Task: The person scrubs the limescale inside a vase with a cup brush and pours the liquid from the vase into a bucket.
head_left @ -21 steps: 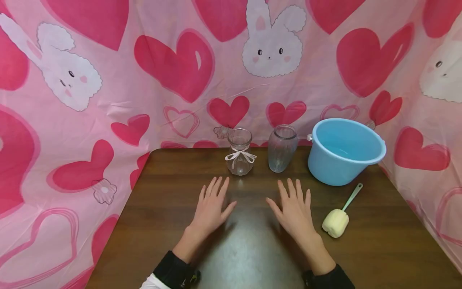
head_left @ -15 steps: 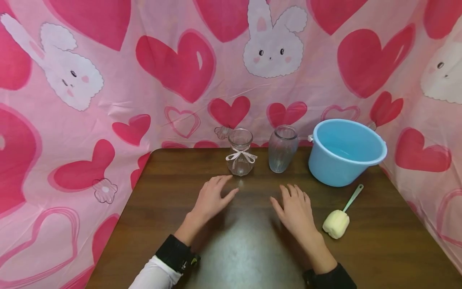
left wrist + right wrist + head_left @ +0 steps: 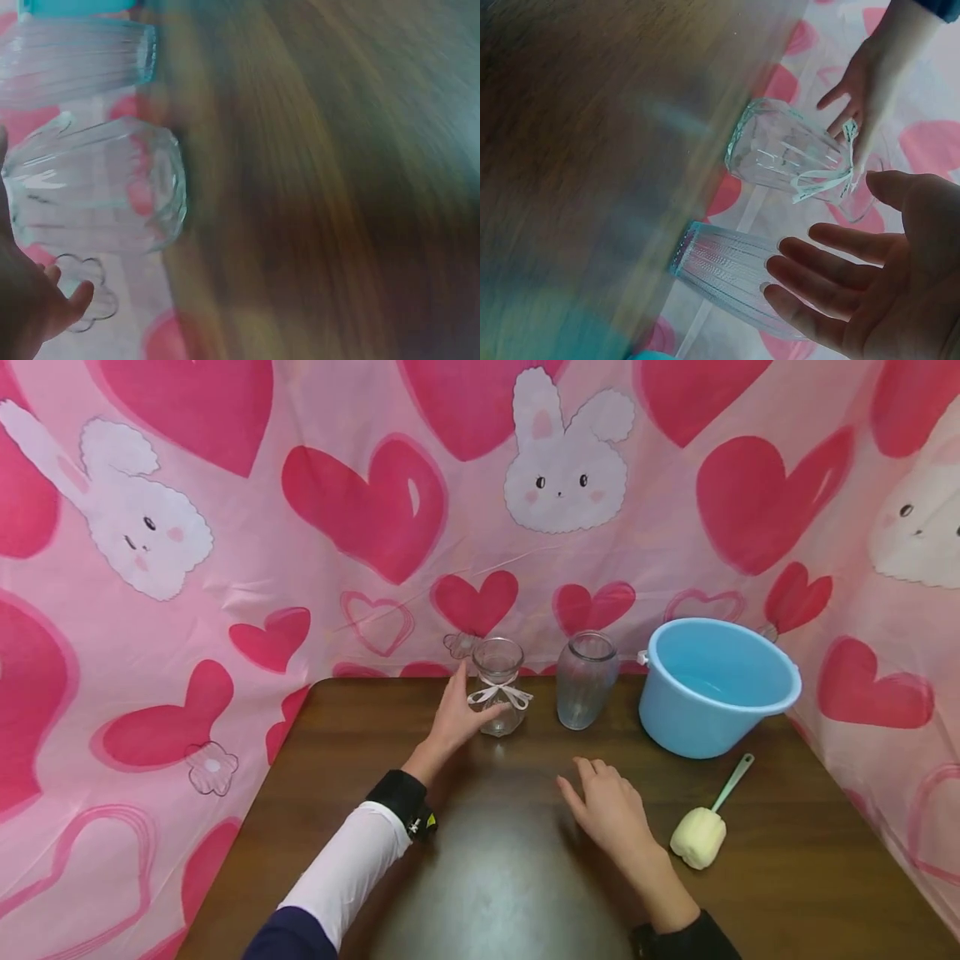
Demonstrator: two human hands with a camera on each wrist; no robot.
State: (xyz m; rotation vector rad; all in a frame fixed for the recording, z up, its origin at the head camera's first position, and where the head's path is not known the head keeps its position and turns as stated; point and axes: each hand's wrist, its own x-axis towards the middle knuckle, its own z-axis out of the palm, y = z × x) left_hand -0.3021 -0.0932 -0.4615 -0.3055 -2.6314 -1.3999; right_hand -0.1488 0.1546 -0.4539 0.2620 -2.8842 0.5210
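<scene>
L fingers [image 3: 459, 687]: spread, closing on the ribboned glass vase [image 3: 498, 697]; thumb on its near side, other fingers at its left side. Wrap looks partial, not a full grip yet.
L hand [image 3: 456, 720]: at the vase's left, arm stretched toward the far edge of the surface [image 3: 360, 777]. L wrist view is blurred; shows the vase [image 3: 97, 187] w/ a fingertip just below it.
R fingers [image 3: 817, 274]: relaxed, loosely bent, holding nothing.
R hand [image 3: 611, 810]: low over the surface near mid, palm down; can't tell if it touches. Apart from both vases.
Ribboned vase: upright at far edge of surface, about centre, white ribbon bow round the neck. Looks empty.
Ribbed glass vase [image 3: 585, 681]: upright just right of the ribboned one, near but not touching, untouched.
Blue bucket [image 3: 712, 693]: far right corner area of surface, some water in the bottom.
Sponge brush [image 3: 701, 831]: lies near the right edge, yellow foam head toward the person, green handle pointing at the bucket. Just right of R hand, not touching.
Step (judged): reach-and-grasp of the ribboned vase w/ L hand; contact made, lift not begun.
Next move calls for (judged): fingers wrapped round the belly or neck below the bow, firm hold since glass is slick; clearance from the ribbed vase when lifting; R hand is free for the brush.
</scene>
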